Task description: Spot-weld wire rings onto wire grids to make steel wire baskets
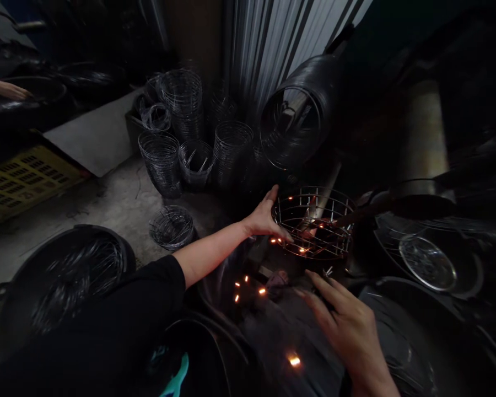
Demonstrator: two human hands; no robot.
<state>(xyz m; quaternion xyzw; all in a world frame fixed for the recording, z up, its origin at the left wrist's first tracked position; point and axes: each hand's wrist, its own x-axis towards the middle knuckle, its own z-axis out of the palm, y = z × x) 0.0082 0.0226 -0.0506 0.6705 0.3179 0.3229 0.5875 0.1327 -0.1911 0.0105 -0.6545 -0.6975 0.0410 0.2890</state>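
Observation:
A round wire basket (314, 251) made of thin metal rods sits ahead of me, at a dark metal arm (366, 211). My left hand (267, 220) grips its left side, thumb near the upper rim and fingers lower down the wires. Glowing sparks (262, 290) fly below and beside the basket. My right hand (347, 317) is in front of the basket, apart from it. Its fingers are bent around what look like short metal wire pieces (328, 272), whose ends stick out; the rest is hidden by the hand.
Stacks of wire rings (159, 160) stand at the back left, with a low ring pile (171, 227) nearer. A large wire coil (297, 121) leans behind. A black tub (126, 256) of wire lies left, a yellow crate (28, 179) farther off. Another person's hand (10, 89) shows far left.

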